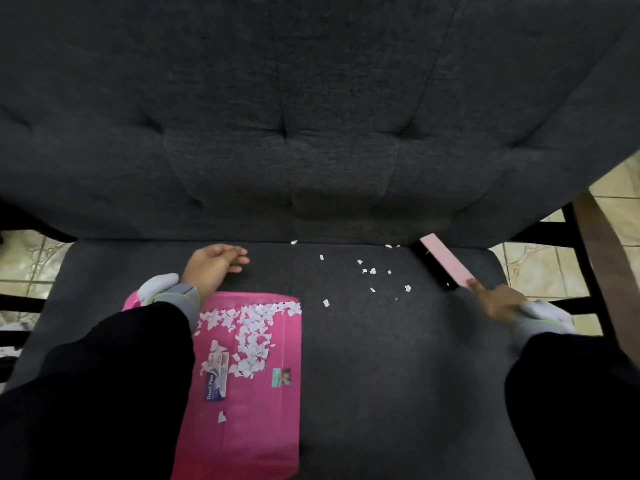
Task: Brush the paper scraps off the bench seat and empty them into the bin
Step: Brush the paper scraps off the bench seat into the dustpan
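- Two groups of paper scraps are present: a heap lies on the far half of the pink dustpan, which lies flat on the bench seat; about a dozen loose scraps lie scattered on the fabric between the dustpan's right edge and the brush, a few of them at the backrest seam.
- Left hand: fingers nearly straight, palm down on the seat just beyond the dustpan's far edge, gripping nothing; only the wrist crosses the pan's far left corner; the pan is therefore judged poorly secured, and a stroke striking its edge could shove it sideways and spill the heap.
- Right hand: closed round the near end of the brush; motion blur hides the finger detail; the dark bristles meet the seat near its right side.
- Risk, speed: the scraps look light; a fast stroke could flick them over the pan or off the seat onto the tiled floor.
- Risk, seam: scraps lying against the backrest could be pushed into the crease rather than out of it; the fabric nap may also hold small pieces.
- Risk, carry: part of the heap sits along the pan's far edge; tilting that edge downward would shed scraps.
- The bin is not in view; the length of the carry cannot be judged.
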`<action>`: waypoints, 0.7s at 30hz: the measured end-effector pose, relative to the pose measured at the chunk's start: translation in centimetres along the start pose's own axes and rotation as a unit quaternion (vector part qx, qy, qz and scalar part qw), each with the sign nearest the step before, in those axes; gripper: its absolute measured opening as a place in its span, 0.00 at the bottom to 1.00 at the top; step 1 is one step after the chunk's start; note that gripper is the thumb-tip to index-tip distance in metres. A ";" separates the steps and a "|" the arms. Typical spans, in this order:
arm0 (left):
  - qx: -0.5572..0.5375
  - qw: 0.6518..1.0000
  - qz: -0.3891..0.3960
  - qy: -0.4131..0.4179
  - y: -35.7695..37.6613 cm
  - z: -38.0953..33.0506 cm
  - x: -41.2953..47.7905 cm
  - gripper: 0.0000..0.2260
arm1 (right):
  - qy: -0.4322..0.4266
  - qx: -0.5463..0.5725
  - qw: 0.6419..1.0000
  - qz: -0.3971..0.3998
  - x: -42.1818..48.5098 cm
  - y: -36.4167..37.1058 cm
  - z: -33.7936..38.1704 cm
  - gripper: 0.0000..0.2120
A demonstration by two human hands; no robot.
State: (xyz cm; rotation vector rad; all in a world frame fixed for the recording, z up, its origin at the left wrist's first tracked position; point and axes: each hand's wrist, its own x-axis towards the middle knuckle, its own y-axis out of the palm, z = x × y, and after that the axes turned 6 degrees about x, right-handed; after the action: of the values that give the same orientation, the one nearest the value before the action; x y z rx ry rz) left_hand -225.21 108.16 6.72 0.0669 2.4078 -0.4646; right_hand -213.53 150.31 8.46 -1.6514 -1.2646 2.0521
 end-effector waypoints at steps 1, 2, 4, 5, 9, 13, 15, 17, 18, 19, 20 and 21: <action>0.002 1.000 -0.004 0.000 -0.4 0.1 -0.1 0.09 | 0.006 -0.006 1.000 -0.005 -0.5 0.9 0.3 0.35; 0.004 1.000 -0.010 0.000 -1.0 0.2 -0.2 0.10 | 0.007 -0.003 1.000 -0.009 -1.3 2.2 0.8 0.35; 0.013 1.000 -0.021 0.001 -1.6 0.5 -0.4 0.10 | -0.007 0.001 1.000 -0.015 -2.3 4.9 1.7 0.34; 0.021 0.999 -0.026 0.003 -2.3 0.7 -0.9 0.10 | -0.021 0.005 1.000 -0.014 -3.2 6.4 2.2 0.33; 0.214 0.971 -0.086 0.070 -4.2 1.7 -2.4 0.05 | -0.058 0.011 0.998 -0.002 -6.1 9.6 2.6 0.31; 0.316 0.934 -0.105 0.132 -6.6 2.6 -3.6 0.02 | -0.059 0.041 0.997 -0.008 -7.9 9.9 2.6 0.32; 0.316 0.935 -0.103 0.127 -7.7 3.1 -3.7 0.03 | -0.067 0.070 0.995 0.000 -8.8 10.0 3.0 0.31; 0.298 0.943 -0.095 0.118 -8.8 3.3 -4.0 0.04 | -0.093 0.092 0.991 0.020 -9.9 10.6 4.0 0.29; 0.290 0.945 -0.091 0.121 -9.2 3.4 -4.3 0.04 | -0.109 0.102 0.988 0.031 -10.5 11.0 4.6 0.28; 0.287 0.946 -0.088 0.124 -9.6 3.6 -4.5 0.04 | -0.124 0.115 0.984 0.047 -11.2 11.5 5.3 0.27; 0.288 0.945 -0.087 0.127 -10.2 3.9 -4.8 0.05 | -0.137 0.130 0.980 0.061 -11.9 12.3 6.1 0.27; 0.292 0.943 -0.088 0.135 -10.1 3.9 -4.7 0.07 | -0.147 0.150 0.975 0.067 -12.2 12.5 6.7 0.27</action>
State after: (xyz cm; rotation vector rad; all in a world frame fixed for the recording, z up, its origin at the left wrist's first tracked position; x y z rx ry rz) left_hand -220.89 97.75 10.11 0.1857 2.4629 -1.3196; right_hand -211.07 131.78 7.87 -1.3682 -0.8762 2.4970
